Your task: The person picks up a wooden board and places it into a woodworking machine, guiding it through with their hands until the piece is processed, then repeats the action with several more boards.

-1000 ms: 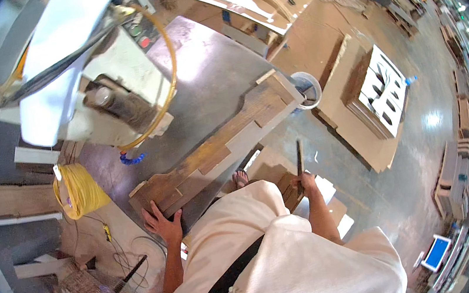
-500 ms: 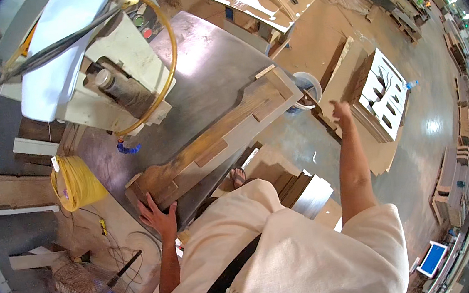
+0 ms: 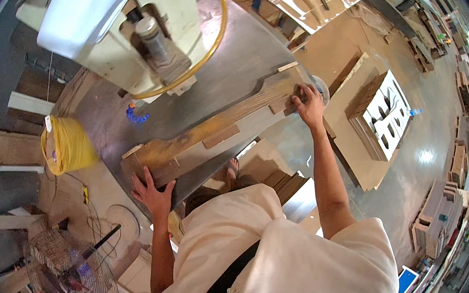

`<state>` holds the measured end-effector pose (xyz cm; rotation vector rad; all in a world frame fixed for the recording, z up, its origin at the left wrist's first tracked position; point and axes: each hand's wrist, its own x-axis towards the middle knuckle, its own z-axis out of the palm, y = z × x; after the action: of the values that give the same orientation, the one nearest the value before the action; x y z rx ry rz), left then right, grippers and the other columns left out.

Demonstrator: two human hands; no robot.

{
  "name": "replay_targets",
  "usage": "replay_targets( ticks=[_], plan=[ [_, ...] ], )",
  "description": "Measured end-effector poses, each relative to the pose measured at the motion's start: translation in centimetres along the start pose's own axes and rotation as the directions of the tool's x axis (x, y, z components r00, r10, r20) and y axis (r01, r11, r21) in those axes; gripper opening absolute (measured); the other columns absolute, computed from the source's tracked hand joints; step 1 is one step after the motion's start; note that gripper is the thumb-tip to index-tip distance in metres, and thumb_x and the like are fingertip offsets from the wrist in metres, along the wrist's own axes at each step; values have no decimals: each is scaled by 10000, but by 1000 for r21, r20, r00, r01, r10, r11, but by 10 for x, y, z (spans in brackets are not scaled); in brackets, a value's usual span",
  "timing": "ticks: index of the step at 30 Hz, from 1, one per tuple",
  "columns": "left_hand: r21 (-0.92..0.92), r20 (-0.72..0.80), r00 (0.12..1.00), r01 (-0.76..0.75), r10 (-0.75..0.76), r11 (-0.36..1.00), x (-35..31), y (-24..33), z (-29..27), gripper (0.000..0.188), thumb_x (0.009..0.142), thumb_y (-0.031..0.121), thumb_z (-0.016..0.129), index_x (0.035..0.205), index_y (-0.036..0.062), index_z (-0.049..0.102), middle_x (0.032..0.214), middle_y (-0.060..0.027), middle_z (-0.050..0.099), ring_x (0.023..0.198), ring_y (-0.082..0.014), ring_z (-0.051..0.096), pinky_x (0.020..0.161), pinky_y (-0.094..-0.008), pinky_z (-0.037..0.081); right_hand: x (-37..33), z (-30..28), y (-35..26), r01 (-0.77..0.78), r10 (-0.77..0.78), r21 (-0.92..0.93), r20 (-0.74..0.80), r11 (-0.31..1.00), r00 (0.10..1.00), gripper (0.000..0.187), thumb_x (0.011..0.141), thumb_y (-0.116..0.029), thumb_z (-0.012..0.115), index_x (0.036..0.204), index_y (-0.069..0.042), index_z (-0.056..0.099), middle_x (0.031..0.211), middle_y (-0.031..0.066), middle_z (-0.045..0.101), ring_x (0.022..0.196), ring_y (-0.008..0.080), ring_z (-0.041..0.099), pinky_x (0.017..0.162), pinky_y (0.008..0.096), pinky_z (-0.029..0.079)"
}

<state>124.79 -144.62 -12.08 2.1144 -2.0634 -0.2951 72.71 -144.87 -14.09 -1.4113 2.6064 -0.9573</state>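
A long wooden template (image 3: 225,121) with a wavy far edge and small blocks fixed on it lies aslant across a grey metal machine table (image 3: 193,101). At its near left end my left hand (image 3: 155,195) rests with fingers spread, the thumb along the near edge. My right hand (image 3: 310,105) is at the template's right end, its fingers bent over the wood next to a block. Above the table's far left part hangs a cream machine head (image 3: 99,63) with a yellow hose looped round it. A blue jointed nozzle (image 3: 136,114) sticks out below the head.
A yellow bag (image 3: 68,146) hangs left of the table, and a wire-cage fan (image 3: 70,269) stands at the lower left. Right of the table, a stack of cut boards with a white top (image 3: 387,117) sits on cardboard. More boards (image 3: 297,194) lean near my foot.
My right hand has come in from the right, where it was held out away from the table, onto the template's right end. My left hand stays on the left end. The view has shifted.
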Motion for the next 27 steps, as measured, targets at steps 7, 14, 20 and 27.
replay_targets(
  ticks=[7,14,20,27],
  plan=[
    [-45,31,1000,7,-5,999,0,-2,-3,944,670,506,774,1461,248,329,1509,-204,192,1408,-376,170,1080,-646,124,10,3,-25,145,-133,-129,93,981,987,347,793,-289,642,1102,-133,667,1271,95,557,1114,372,508,974,468,375],
    [-87,9,999,35,-35,996,1,-27,-5,933,650,510,778,1447,253,366,1508,-196,212,1407,-374,174,1060,-632,188,7,29,-13,234,-225,-28,182,972,957,378,779,-274,661,1099,-73,652,1216,122,579,1075,375,534,941,457,402],
    [-48,-131,991,14,-20,999,-9,-112,-18,911,625,509,784,1417,233,427,1468,-212,295,1364,-381,271,1051,-572,240,-44,35,-135,234,-191,-103,322,967,927,807,650,-596,734,1235,-68,561,1395,155,427,1234,459,369,1018,556,313],
    [-33,-125,978,167,-169,985,-36,-152,-33,887,636,489,783,1418,276,423,1455,-211,321,1342,-395,301,1068,-528,247,-61,64,-199,271,-196,-133,410,953,891,974,558,-673,747,1308,-104,499,1456,158,345,1315,496,245,1047,612,239]
  ],
)
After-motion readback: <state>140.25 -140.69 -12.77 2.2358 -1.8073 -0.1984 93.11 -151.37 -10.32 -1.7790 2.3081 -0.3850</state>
